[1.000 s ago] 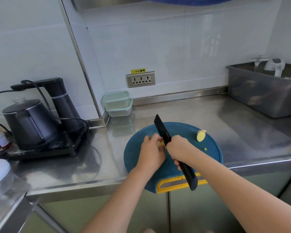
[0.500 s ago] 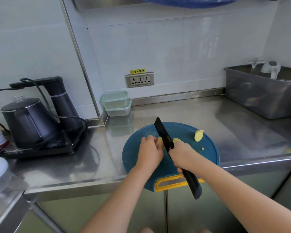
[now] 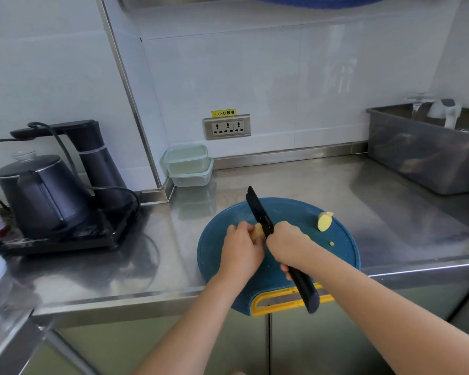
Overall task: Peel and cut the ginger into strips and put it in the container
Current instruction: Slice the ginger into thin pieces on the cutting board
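Ginger point(image 3: 258, 230) mid-cut on blue board point(image 3: 339, 262), centre of frame, both hands busy.

L hand point(image 3: 240, 247) curls round the ginger chunk, pinning it to the board; R hand point(image 3: 289, 246) wraps the handle of the black knife point(image 3: 259, 210), blade edge-down just beside my L fingers, so hands sit close together, each clamped on its own thing. One cut-off piece point(image 3: 324, 222) + a crumb point(image 3: 331, 243) lie right of the blade, upper right of board. Lidded containers point(image 3: 190, 165) sit stacked by the wall, above-left of board; contents can't tell. Risks imo: chunk is small & mostly hidden under my fingers, so blade could slip off its rounded side & nick a knuckle; board's yellow handle point(image 3: 276, 301) overhangs counter point(image 3: 282, 180) edge, so hard pressure near front may skid or tip it.
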